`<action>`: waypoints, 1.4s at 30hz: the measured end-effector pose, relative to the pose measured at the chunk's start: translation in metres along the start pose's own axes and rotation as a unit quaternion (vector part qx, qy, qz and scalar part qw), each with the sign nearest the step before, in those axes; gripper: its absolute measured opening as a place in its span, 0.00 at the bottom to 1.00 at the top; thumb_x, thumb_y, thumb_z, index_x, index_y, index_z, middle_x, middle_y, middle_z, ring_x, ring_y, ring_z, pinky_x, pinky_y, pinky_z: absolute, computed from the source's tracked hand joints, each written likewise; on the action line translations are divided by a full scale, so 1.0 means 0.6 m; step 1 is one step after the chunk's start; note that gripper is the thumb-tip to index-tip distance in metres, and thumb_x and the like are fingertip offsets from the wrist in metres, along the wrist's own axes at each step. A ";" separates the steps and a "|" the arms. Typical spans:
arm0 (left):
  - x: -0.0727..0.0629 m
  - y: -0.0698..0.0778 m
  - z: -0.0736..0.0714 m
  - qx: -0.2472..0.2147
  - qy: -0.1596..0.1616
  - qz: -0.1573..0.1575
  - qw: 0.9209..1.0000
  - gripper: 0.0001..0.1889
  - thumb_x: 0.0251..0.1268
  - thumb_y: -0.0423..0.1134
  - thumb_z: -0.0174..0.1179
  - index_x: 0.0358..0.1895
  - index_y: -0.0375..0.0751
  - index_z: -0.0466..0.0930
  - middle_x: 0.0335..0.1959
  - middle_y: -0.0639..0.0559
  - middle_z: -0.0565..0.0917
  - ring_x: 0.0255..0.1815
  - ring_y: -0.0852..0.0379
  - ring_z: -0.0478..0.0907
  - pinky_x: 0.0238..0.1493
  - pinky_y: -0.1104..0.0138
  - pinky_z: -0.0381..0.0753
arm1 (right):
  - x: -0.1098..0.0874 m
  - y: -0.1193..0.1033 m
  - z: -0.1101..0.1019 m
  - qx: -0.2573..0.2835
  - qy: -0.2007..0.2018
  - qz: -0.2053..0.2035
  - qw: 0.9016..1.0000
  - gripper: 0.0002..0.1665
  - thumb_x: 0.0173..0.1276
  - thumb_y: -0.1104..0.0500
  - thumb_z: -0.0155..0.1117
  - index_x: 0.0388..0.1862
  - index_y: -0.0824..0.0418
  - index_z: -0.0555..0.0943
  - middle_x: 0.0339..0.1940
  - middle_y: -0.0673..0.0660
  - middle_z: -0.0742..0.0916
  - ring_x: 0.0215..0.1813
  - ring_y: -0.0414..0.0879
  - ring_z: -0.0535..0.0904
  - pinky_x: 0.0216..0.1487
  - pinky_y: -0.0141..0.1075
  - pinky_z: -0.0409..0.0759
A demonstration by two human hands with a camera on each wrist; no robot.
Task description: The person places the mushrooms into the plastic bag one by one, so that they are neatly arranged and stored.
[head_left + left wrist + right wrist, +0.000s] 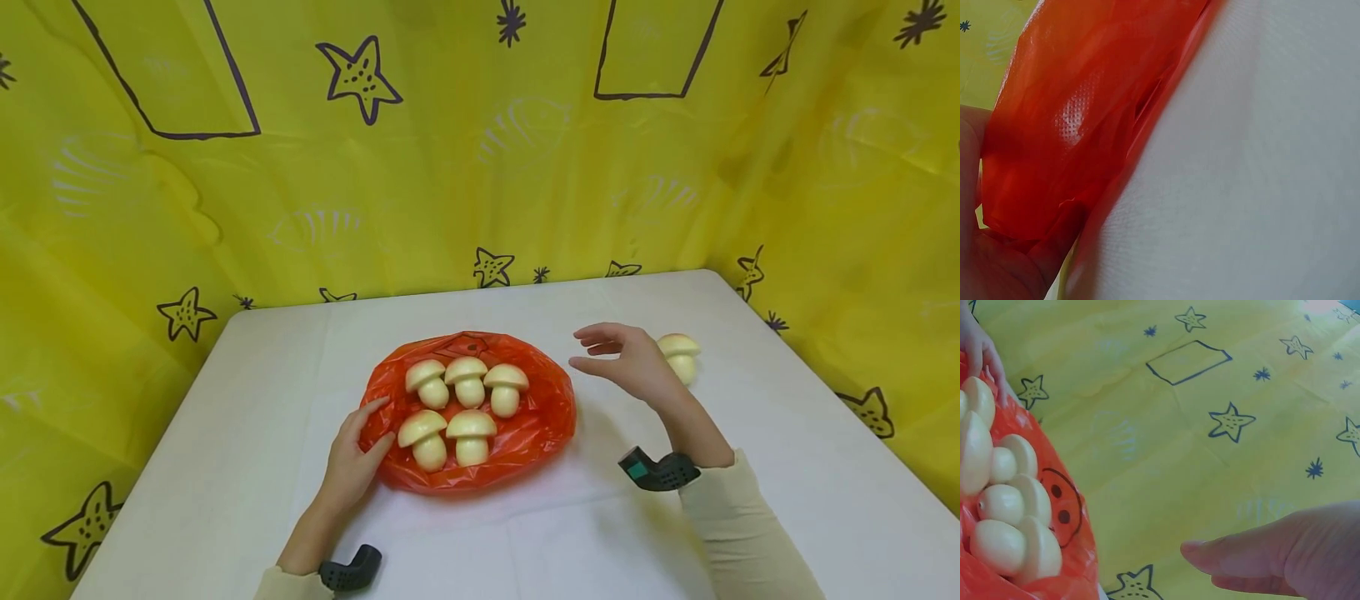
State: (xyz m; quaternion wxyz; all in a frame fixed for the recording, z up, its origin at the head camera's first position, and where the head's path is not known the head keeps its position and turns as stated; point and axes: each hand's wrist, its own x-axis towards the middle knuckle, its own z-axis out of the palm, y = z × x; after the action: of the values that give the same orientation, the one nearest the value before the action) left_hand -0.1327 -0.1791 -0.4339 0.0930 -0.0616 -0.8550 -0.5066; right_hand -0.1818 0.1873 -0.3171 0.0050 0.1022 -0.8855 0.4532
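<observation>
A red plastic bag [536, 437] lies spread with its mouth up, and several toy mushrooms [471, 425] with cream stems and pale caps sit in it in two rows. My left hand [351, 462] holds the bag's left side, thumb and fingers around the gathered plastic, as the left wrist view shows close up. To the right of the bag, my right hand [626, 362] hovers above the table with fingers loosely bent and nothing between them. Partly behind that hand, a single mushroom [681, 358] stands on the table.
A white-covered table [262, 400] bears everything. Yellow sheeting [435, 200] printed with starfish and fish hangs behind it and along both sides. Each wrist wears a black camera mount [660, 471]. A face drawn in black [1065, 506] marks the bag's far side.
</observation>
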 end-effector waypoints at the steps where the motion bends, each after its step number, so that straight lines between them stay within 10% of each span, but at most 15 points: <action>1: 0.000 0.001 0.000 0.000 0.000 0.000 1.000 0.22 0.61 0.32 0.56 0.60 0.42 0.69 0.58 0.38 0.68 0.60 0.41 0.63 0.56 0.44 0.65 | -0.001 0.000 -0.005 0.000 0.002 0.005 1.000 0.26 0.57 0.55 0.68 0.52 0.67 0.76 0.51 0.64 0.80 0.50 0.58 0.76 0.44 0.46 0.79; 13: 0.000 0.001 0.000 0.000 -0.001 -0.002 1.000 0.22 0.61 0.32 0.56 0.60 0.42 0.68 0.58 0.38 0.68 0.60 0.40 0.63 0.56 0.44 0.64 | -0.005 0.008 -0.048 -0.010 0.022 0.035 0.999 0.31 0.60 0.50 0.65 0.57 0.67 0.73 0.53 0.66 0.78 0.53 0.59 0.73 0.49 0.50 0.76; 23: 0.000 0.000 0.000 -0.002 0.004 0.002 1.000 0.22 0.61 0.32 0.56 0.60 0.42 0.69 0.57 0.38 0.68 0.60 0.41 0.63 0.57 0.44 0.63 | -0.010 0.033 -0.087 -0.023 0.044 0.037 0.998 0.34 0.62 0.47 0.62 0.59 0.68 0.70 0.53 0.67 0.77 0.52 0.58 0.74 0.41 0.27 0.73; 32: 0.001 0.000 0.000 0.001 0.000 -0.008 1.000 0.23 0.60 0.32 0.56 0.61 0.43 0.68 0.58 0.39 0.68 0.60 0.41 0.63 0.56 0.43 0.65 | -0.018 0.058 -0.114 0.008 0.063 0.043 0.997 0.34 0.62 0.49 0.62 0.60 0.69 0.69 0.53 0.67 0.76 0.37 0.28 0.75 0.38 0.22 0.75; 42: 0.001 -0.004 0.002 0.003 -0.005 -0.024 1.000 0.24 0.60 0.33 0.56 0.61 0.44 0.67 0.59 0.39 0.67 0.61 0.42 0.61 0.56 0.43 0.65 | -0.020 0.083 -0.141 0.020 0.078 0.057 0.995 0.36 0.63 0.49 0.61 0.60 0.72 0.67 0.52 0.67 0.74 0.36 0.27 0.74 0.37 0.22 0.76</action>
State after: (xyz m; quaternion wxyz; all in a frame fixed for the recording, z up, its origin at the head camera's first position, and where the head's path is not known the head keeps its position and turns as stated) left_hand -0.1338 -0.1791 -0.4362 0.0769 -0.0427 -0.8584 -0.5054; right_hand -0.1864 0.2857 -0.3081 0.0462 0.0158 -0.8774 0.4772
